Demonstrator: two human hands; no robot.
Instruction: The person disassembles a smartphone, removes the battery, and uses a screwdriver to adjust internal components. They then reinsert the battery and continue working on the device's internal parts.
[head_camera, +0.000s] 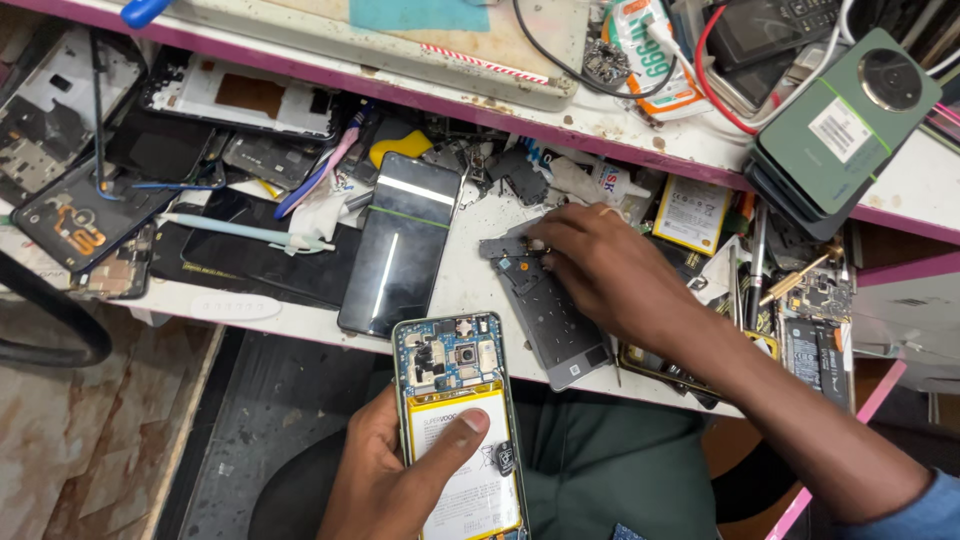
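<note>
Cluttered with phone parts, a white repair counter (470, 270) with a magenta-edged shelf (560, 125) above it fills the view from the person's head. Below the counter's front edge, over the person's lap, the left hand (385, 475) holds an opened phone (462, 420) upright; the fingers wrap its left side and the thumb presses flat on the white battery (455, 455), with the blue circuit board (447, 355) showing above it. The right hand (600, 270) reaches across the counter near its front edge, palm down, fingers loosely curled and their tips touching a grey phone back cover (545, 310) that lies flat and juts slightly over the edge; whether they pinch a small part cannot be told. Just left of the cover lies a dark phone screen (400, 245), face up. Further left along the counter lie a pale blue spudger (245, 232), a black panel (260, 262) and several stripped frames. A yellow-edged loose battery (692, 213) rests beyond the right hand, at the back. At the right end of the shelf sits a stack of green phones (835, 130) with round camera housings.
</note>
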